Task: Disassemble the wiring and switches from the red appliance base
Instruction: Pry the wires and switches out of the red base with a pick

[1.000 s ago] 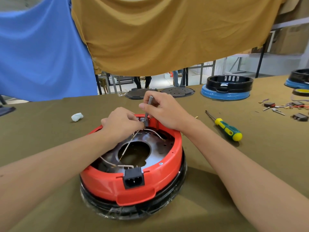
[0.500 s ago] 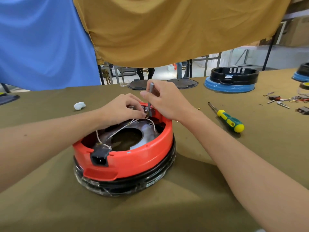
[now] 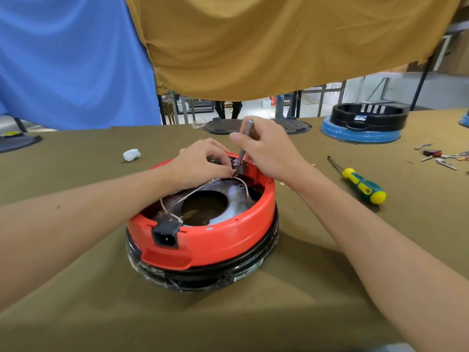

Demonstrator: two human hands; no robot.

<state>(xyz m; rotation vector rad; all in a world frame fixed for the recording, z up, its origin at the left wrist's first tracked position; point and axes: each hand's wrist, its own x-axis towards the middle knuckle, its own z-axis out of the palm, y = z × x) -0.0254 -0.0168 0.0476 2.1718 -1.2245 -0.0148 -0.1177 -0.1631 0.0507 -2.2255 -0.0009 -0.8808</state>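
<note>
Head view: right hand grips tool over red base.

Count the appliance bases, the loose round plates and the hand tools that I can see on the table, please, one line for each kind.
Appliance bases: 2, the red base and the blue base; a third blue edge at far right is too cut off to count.
Round plates: 2, dark plate and perforated plate.
Hand tools: 2, the screwdriver and the grey tool in the right hand.
Total: 6.
</note>
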